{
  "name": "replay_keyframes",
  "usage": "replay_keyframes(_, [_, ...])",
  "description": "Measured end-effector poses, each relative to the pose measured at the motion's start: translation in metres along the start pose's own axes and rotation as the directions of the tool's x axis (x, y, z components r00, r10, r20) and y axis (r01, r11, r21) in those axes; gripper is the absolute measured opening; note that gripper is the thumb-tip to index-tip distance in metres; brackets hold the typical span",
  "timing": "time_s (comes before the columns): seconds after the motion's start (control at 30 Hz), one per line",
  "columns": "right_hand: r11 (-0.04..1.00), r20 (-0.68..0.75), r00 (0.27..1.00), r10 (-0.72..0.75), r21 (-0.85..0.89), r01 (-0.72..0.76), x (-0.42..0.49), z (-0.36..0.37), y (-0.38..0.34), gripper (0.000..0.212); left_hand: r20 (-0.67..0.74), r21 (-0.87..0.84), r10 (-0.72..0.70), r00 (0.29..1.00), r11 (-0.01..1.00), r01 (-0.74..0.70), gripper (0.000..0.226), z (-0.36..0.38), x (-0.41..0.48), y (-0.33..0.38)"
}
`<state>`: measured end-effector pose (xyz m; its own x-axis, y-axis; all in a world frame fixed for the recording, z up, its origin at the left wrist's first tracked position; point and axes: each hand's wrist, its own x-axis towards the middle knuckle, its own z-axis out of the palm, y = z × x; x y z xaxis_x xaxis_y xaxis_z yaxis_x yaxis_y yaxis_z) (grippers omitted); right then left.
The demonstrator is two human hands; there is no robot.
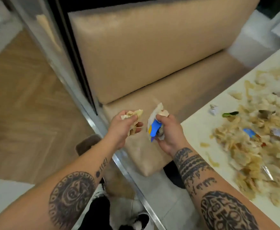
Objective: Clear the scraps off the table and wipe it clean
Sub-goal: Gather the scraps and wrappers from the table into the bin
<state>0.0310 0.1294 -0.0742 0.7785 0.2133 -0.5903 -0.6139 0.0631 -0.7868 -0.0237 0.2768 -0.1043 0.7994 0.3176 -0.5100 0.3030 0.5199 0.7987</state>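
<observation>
Early stage: left hand (124, 128) fingers clutch pale food scraps (132, 113), right hand (167, 130) fingers grip a crumpled blue-white wrapper (154, 128); white desk (199, 127) carries a big scrap pile (259, 140), unwiped.

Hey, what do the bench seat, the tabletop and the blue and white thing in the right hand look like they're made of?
Bench seat: probably tan leather or vinyl, going by its smooth padded surface and soft sheen. Tabletop: a hard, smooth cream surface, maybe laminate or stone; too blurred to tell. Blue and white wrapper in the right hand: thin, crumpled printed paper or plastic film.
</observation>
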Motion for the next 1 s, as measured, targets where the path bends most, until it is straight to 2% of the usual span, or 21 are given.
replay_keyframes(0.13, [0.982,0.111,0.988,0.106,-0.168,-0.086,0.045,0.078,0.060,0.035,-0.242,-0.065,-0.053,0.969,0.997,0.038,0.015,-0.103,0.025,-0.023])
replay_keyframes(0.23, [0.953,0.099,0.975,0.198,-0.252,-0.168,0.074,0.121,0.109,0.036,-0.393,-0.134,-0.138,0.909,0.987,0.092,0.025,-0.168,0.045,-0.051])
replay_keyframes(0.3, [0.924,0.060,0.964,0.259,-0.306,-0.229,0.095,0.140,0.142,0.032,-0.457,-0.178,-0.200,0.867,0.975,0.131,0.023,-0.202,0.063,-0.072])
replay_keyframes(0.47, [0.860,0.001,0.937,0.349,-0.398,-0.320,0.157,0.168,0.232,0.028,-0.481,-0.360,-0.408,0.776,0.899,0.249,0.015,-0.266,0.115,-0.132])
replay_keyframes(0.67, [0.780,-0.055,0.962,0.266,-0.574,-0.249,0.231,0.186,0.316,0.030,-0.521,-0.343,-0.438,0.733,0.894,0.290,0.019,-0.305,0.170,-0.186])
replay_keyframes(0.8, [0.746,-0.016,0.950,0.311,-0.615,-0.254,0.266,0.199,0.353,0.043,-0.448,-0.360,-0.475,0.757,0.871,0.334,0.037,-0.317,0.194,-0.205])
replay_keyframes(0.83, [0.727,-0.015,0.942,0.335,-0.633,-0.268,0.272,0.200,0.357,0.045,-0.434,-0.351,-0.483,0.761,0.868,0.351,0.035,-0.318,0.199,-0.210])
replay_keyframes(0.93, [0.664,-0.086,0.929,0.360,-0.676,-0.320,0.286,0.195,0.364,0.040,-0.487,-0.334,-0.515,0.705,0.856,0.394,0.021,-0.318,0.199,-0.212])
replay_keyframes(1.0, [0.640,-0.101,0.925,0.368,-0.694,-0.330,0.284,0.185,0.357,0.037,-0.501,-0.290,-0.506,0.702,0.862,0.415,0.020,-0.318,0.193,-0.212])
